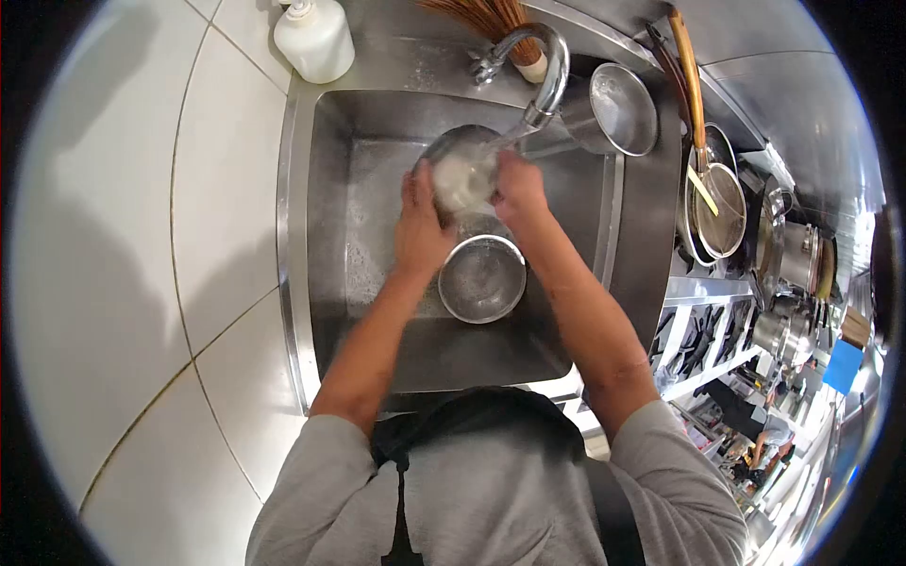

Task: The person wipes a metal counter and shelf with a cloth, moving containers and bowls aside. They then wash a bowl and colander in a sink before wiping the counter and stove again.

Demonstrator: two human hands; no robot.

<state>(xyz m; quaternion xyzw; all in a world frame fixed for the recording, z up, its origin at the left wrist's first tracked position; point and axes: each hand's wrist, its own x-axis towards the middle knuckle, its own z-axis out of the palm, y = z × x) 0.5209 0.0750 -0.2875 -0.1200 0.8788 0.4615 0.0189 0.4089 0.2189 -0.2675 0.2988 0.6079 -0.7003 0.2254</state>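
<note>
Under the faucet (547,80) in the steel sink (363,274), water splashes into a round metal bowl (448,141), its inside whitish and smeared by motion. My left hand (423,222) grips the bowl at its left side, fingers along the wall. At the right side of the bowl is my right hand (519,189), its fingers curled closed; whatever they hold is hidden and blurred. Just below both hands, a second round metal bowl (482,283) sits in the sink, its open top facing up.
A white pump bottle (316,42) stands at the back left and a straw brush (495,24) lies behind the faucet. A metal pot (628,108) rests at the sink's right rim. Strainers (719,212) and stacked pots (800,255) line the right. Another person (776,439) is far off.
</note>
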